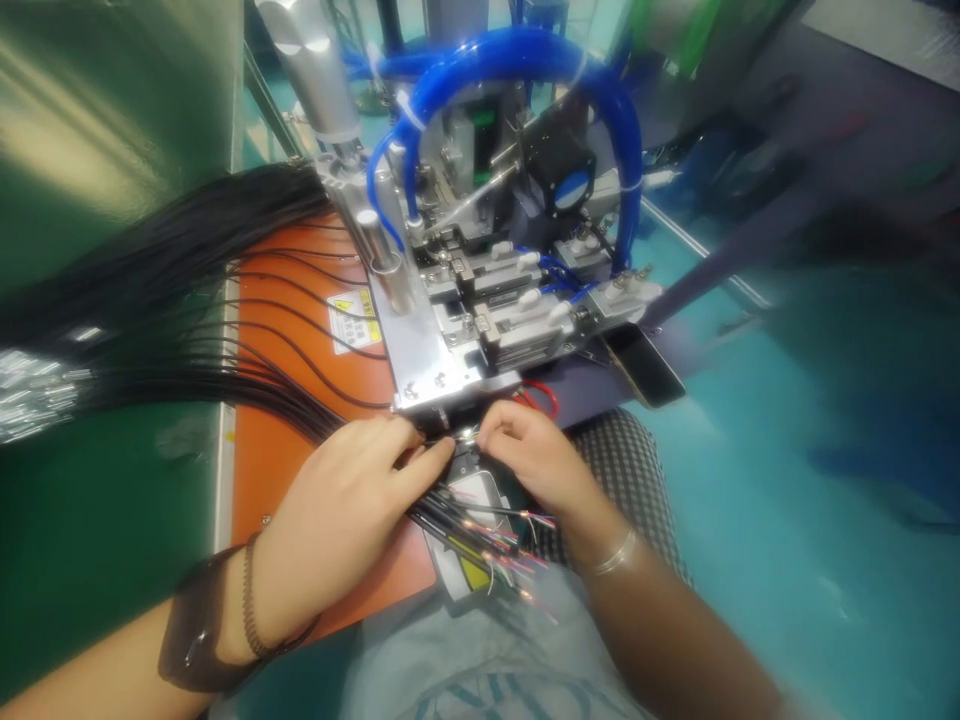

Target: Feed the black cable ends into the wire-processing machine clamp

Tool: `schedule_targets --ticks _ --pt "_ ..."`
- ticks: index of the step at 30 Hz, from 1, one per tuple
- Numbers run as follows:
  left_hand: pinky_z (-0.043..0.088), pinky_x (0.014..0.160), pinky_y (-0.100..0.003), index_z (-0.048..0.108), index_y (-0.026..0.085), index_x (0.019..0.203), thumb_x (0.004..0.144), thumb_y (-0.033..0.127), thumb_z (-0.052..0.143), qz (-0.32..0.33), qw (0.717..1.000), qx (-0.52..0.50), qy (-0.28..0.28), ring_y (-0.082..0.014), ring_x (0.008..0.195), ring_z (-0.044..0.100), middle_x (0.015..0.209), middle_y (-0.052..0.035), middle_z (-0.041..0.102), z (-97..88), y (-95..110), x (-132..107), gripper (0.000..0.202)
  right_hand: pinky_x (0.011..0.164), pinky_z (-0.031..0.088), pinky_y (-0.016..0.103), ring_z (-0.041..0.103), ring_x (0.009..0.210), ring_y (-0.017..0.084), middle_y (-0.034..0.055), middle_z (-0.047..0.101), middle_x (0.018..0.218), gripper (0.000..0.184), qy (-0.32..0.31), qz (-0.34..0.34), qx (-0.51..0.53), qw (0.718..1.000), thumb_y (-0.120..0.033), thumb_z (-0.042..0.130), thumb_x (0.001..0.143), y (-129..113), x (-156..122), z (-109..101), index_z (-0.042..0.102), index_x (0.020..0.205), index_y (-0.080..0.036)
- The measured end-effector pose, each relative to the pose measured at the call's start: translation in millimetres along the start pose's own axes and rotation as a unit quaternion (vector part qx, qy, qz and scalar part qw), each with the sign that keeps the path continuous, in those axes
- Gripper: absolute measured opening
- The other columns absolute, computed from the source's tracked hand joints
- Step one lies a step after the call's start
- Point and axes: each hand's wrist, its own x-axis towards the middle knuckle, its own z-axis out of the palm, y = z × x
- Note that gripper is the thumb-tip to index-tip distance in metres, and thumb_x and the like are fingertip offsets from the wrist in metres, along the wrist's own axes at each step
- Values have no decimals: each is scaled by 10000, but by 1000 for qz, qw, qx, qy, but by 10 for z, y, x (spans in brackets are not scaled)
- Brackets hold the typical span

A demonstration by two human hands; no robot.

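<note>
L hand (337,510): clenched round black wires (457,515), thumb + fingers closed near front of bunch.
R hand (532,460): fingertips pinched on small shiny bit (466,435); exact hold partly hidden.
Wires: bunch at front edge of machine (450,330), over orange mat (300,480).
Handling: light, thin, floppy, prob. slippery; hold just behind stripped coloured tips (517,570), which look fragile.
Nearby: blue tubing (510,60), phone (643,365).

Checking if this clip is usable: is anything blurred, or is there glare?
In the head view, the left hand and right hand look fairly sharp, the teal floor at right is smeared with blur, and glare streaks the green panel at upper left.
</note>
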Motion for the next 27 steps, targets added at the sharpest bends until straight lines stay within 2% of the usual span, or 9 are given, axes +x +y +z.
schedule_targets --ticks 2,5,12,27 --pt "397 670 -340 553 192 1168 865 96 426 2 1000 14 -2 -199 790 484 913 -81 548 -6 13 -1 342 593 373 227 482 622 97 -48 521 665 40 -7 -8 20 1000 -200 576 738 4 1 -7 559 719 -169" --pt "379 653 -337 543 200 1187 862 97 438 3 999 31 -10 -194 760 454 882 -73 525 -17 42 5 357 650 406 240 519 680 105 -35 553 724 75 -2 -24 40 999 -240 585 764 -20 -6 -13 584 797 -173" --pt "362 619 -328 409 254 1347 865 91 415 0 997 71 -43 -189 718 411 848 -63 476 -8 98 -3 509 635 430 245 527 669 111 -19 574 744 81 14 -57 -66 996 -234 568 815 -93 -35 -11 581 761 -175" --pt "354 612 -335 376 229 1376 848 81 416 -9 995 81 -55 -195 711 393 840 -58 426 2 124 -21 551 631 423 244 513 666 110 -22 555 743 117 -7 -70 -110 991 -250 516 862 -86 -63 -53 565 780 -181"
